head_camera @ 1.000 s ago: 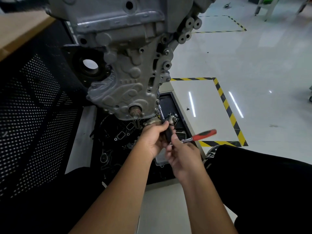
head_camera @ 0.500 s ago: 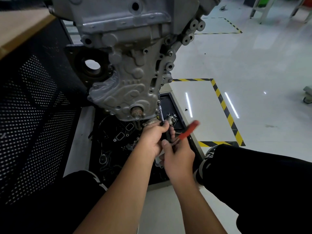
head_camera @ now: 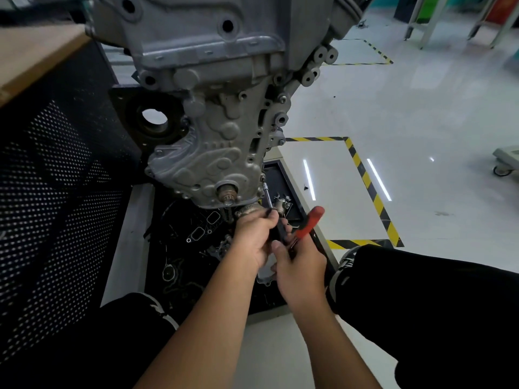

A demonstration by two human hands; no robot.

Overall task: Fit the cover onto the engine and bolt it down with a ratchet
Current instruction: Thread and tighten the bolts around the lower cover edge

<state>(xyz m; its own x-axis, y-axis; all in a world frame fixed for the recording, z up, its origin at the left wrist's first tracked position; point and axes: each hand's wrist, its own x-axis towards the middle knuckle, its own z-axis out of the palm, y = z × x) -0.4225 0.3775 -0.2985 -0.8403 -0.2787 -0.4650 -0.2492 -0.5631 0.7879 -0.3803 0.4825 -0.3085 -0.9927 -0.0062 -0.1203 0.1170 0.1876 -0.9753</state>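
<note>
The engine (head_camera: 213, 80) hangs above a black tray (head_camera: 179, 248), the cover (head_camera: 213, 164) seated on its front. The left hand (head_camera: 254, 237) grips the ratchet's extension by the cover's lower right corner; the right hand (head_camera: 302, 265) curls round the red-handled ratchet (head_camera: 307, 226).

Layout at the engine's lower corner

I am holding my left hand (head_camera: 257, 237) just left of my right hand (head_camera: 299, 265), the ratchet (head_camera: 306, 224) lying between them, its extension (head_camera: 268, 196) running up to the cover (head_camera: 213, 153) on the engine (head_camera: 213, 46). The parts tray (head_camera: 179, 248) is sitting below the engine; a perforated panel (head_camera: 56, 192) is standing at left.
</note>
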